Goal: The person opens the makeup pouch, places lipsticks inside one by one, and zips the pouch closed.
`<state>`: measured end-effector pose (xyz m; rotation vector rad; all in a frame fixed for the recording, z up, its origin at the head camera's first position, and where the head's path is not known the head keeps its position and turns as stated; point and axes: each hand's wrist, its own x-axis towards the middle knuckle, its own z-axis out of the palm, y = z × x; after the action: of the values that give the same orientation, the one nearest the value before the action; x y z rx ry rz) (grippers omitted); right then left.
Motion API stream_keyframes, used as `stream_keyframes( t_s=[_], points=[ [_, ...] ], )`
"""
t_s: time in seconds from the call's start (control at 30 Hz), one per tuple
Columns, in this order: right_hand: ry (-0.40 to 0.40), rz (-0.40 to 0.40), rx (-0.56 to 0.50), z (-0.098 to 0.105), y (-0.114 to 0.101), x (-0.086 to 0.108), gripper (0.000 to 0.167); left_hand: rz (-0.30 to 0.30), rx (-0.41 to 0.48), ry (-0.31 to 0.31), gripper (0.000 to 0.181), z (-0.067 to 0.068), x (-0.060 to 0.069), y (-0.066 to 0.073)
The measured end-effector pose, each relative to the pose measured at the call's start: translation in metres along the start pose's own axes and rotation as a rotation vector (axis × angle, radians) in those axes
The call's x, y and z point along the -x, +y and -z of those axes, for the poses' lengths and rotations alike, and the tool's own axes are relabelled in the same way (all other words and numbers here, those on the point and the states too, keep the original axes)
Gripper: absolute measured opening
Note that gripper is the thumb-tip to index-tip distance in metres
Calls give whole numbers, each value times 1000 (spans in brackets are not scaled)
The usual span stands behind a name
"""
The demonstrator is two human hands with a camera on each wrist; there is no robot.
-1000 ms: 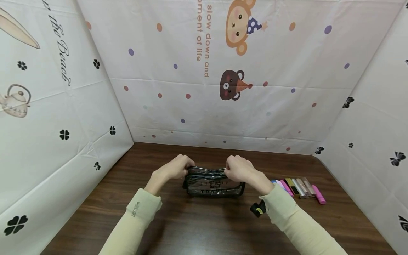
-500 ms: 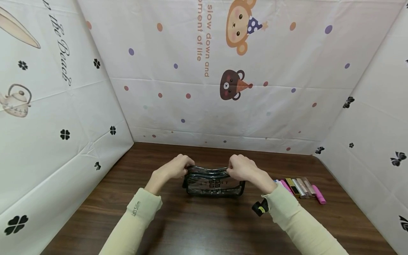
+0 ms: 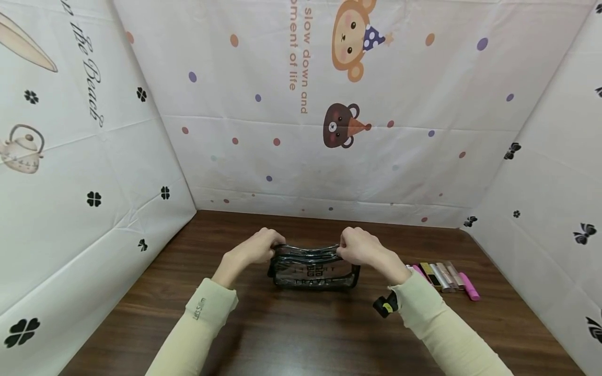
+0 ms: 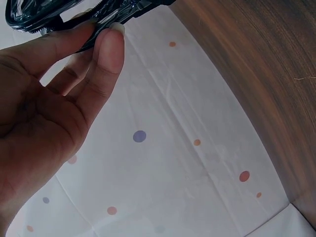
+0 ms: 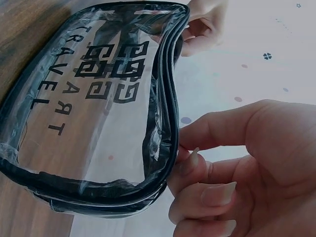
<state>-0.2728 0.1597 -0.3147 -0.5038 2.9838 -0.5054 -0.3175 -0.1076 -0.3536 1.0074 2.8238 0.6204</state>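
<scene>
Wearing a pale yellow-green left sleeve with small dark lettering near the cuff and a matching right sleeve, had both forearms extended over the dark wooden surface. Bore a small black device with a yellow mark at the right wrist, partly under the cuff. Beyond that, held a clear, black-trimmed pouch upright and lengthwise near the middle of the surface, with "TRAVEL" and a squarish dark emblem on its front. Could not tell resting from hovering at its lower edge. Pinched the upper left corner between thumb and forefinger of the left hand, and gripped the upper edge toward the right end with thumb and bent fingers of the right hand. Let the top edge dip slightly between the two hands. Off to the right, apart from the pouch and partly hidden by the right forearm, saw slim items lying side by side, with a bright pink tube outermost. Farthest off, faced a white cloth printed with dots, a monkey face and a brown bear, both turned sideways.
</scene>
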Motion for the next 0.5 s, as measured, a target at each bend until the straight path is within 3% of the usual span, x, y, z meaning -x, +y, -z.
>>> stream_keyframes(
  t_s=[0.5],
  points=[
    [-19,-11,-3,5,9,2,50,4,0,5,34,1,0,-2]
  ],
)
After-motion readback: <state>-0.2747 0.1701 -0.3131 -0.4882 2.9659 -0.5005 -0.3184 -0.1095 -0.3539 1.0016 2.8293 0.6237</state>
